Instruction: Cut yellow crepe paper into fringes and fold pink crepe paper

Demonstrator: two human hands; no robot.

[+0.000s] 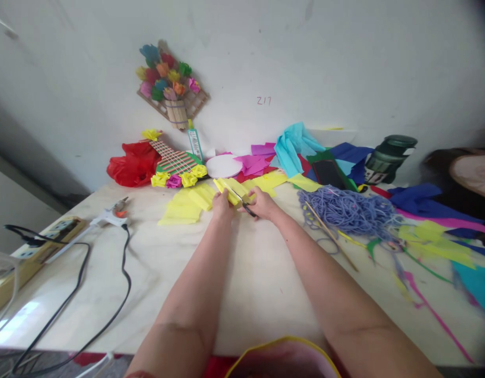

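Note:
My left hand [222, 203] pinches a folded strip of yellow paper [226, 190] near the far middle of the table. My right hand [262, 203] is closed round the black handles of a pair of scissors [239, 199], whose blades lie across the folded strip. More yellow paper sheets [183, 207] spread to the left of my left hand, and others [270, 181] lie behind my right hand.
A blue yarn heap [347, 210] with a wooden stick [331, 235] lies right of my hands. Coloured paper [435, 231] covers the right side. A glue gun [112, 214], power strip [49, 237] and black cables [124, 262] sit at left. Paper flower crafts [175, 168], a red bag [134, 164] and glue bottle [195, 143] line the wall.

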